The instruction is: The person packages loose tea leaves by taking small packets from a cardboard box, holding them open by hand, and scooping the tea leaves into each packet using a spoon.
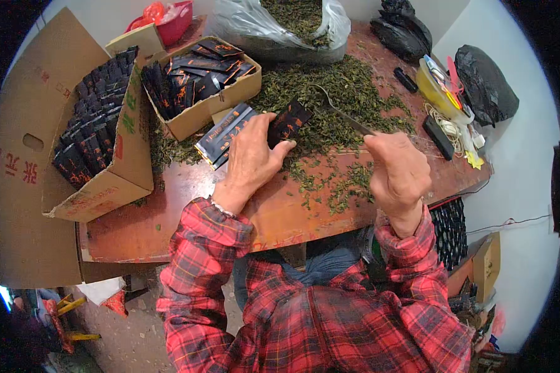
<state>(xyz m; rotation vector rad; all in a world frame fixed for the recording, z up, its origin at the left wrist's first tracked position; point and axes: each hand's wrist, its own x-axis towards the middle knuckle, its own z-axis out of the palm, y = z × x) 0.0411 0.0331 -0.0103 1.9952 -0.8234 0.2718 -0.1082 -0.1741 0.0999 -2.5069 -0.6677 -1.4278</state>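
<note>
The black packet (289,119) is pinched between thumb and fingers of my left hand (252,155), tilted up and away to the right. That hand reaches in from the near edge, its back upward, fingers lying against a stack of flat packets (225,133). My right hand (399,171) is closed in a fist around the handle of a metal utensil (351,120), whose curved far end lies over the heap of dried leaves (348,78). I see the black packet left of the utensil, well apart from my right fist.

To my left, the small carton (196,123) of packets stands just beyond the stack, with the larger carton (115,186) beside it. A clear plastic bag (255,31) bounds the heap's far side; a yellow container (432,87) sits to the right. Between my wrists, red tabletop (280,208) shows under scattered leaves up to the near edge.
</note>
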